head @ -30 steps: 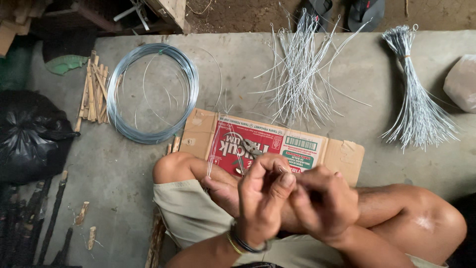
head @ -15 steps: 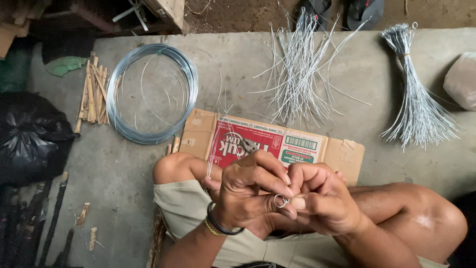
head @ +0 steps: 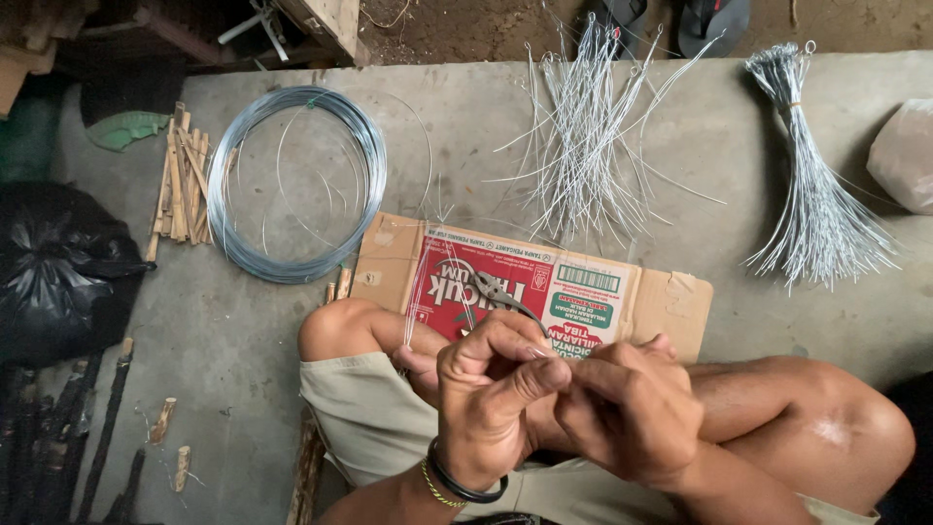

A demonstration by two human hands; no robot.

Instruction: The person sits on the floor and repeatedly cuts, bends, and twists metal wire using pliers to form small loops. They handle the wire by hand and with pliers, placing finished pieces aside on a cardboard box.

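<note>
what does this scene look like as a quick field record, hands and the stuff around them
left hand: fingers pinched together, pressed against the right hand; whether it holds a wire piece cannot be told
right hand: closed, fingertips meeting the left
pliers: lying on the flattened cardboard box
wire coil: flat on the concrete floor, left of the box
loose cut wires: fanned out beyond the box
tied wire bundle: far right
wood sticks: beside the coil
black bag: far left
</note>
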